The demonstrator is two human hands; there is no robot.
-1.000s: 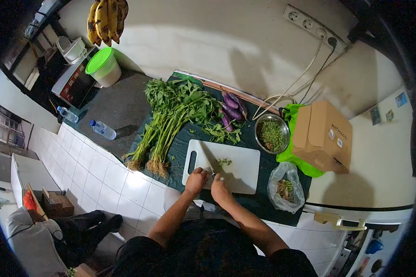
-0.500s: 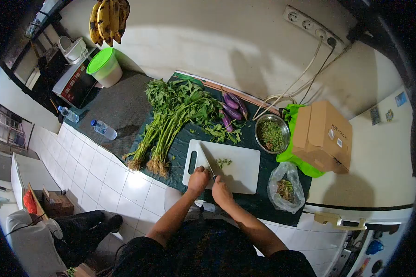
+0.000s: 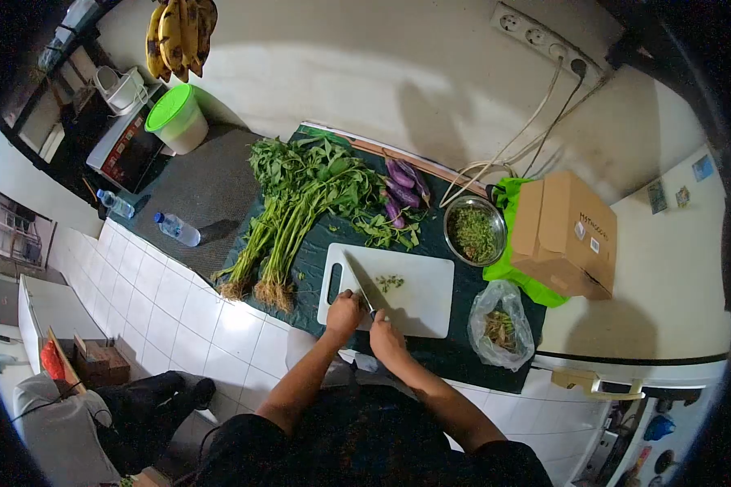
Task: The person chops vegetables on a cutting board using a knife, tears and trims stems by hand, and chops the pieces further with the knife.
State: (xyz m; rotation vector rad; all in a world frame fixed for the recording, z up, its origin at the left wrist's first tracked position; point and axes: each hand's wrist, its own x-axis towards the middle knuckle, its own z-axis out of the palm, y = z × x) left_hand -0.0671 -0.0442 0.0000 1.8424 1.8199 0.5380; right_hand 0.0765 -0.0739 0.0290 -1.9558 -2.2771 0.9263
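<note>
My right hand (image 3: 387, 336) is wrapped round the dark handle of a kitchen knife (image 3: 360, 284), its blade angled up and left over the white cutting board (image 3: 424, 294). Close by on the left, my left hand (image 3: 345, 315) is closed at the board's near edge, beside the blade's handle end. Whatever its fingers hold is hidden. Small chopped green pieces (image 3: 389, 282) lie on the board, right of the blade. Beyond the board are long-stemmed leafy greens (image 3: 300, 203) with roots attached and several purple eggplants (image 3: 404, 191).
A metal bowl (image 3: 473, 230) of chopped greens and a clear plastic bag (image 3: 501, 326) of scraps sit to the right, near a cardboard box (image 3: 567, 235). Water bottles (image 3: 177, 229) and a green-lidded bucket (image 3: 177, 118) stand left. Another person's legs (image 3: 150, 410) show at lower left.
The whole view has shifted slightly, so things appear a little further left. Both hands and the knife keep nearly the same place over the board.
</note>
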